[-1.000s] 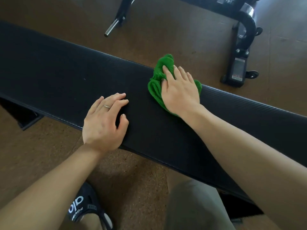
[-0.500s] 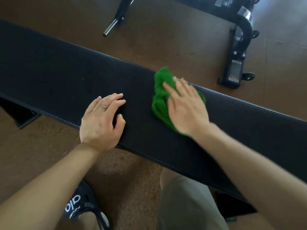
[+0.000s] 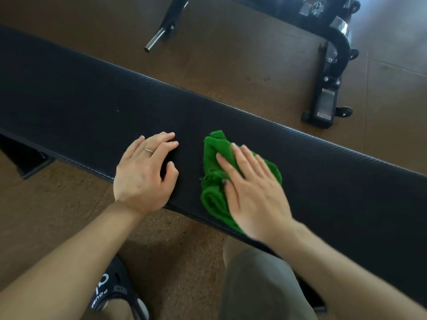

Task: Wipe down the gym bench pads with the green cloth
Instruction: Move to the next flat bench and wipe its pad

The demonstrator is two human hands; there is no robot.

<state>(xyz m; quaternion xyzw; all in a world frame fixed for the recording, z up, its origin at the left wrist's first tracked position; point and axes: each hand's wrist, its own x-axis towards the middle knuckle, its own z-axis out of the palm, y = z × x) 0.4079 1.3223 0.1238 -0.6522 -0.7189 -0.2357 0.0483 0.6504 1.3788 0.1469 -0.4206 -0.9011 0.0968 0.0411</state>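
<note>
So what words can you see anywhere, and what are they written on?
"FOU": white letters on the black sandal; the rest is cut off.
Larger white logo above it: partly hidden, unreadable.
Sticker on the black machine base: too small and blurred to read.
Nothing written on the bench pad or green cloth.

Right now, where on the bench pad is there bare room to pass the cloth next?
The bench pad is bare along its whole stretch to the left of the left hand, and again to the right of the right hand. It is crowded only in the middle, where the left hand rests near the green cloth, with a narrow strip between them.
</note>
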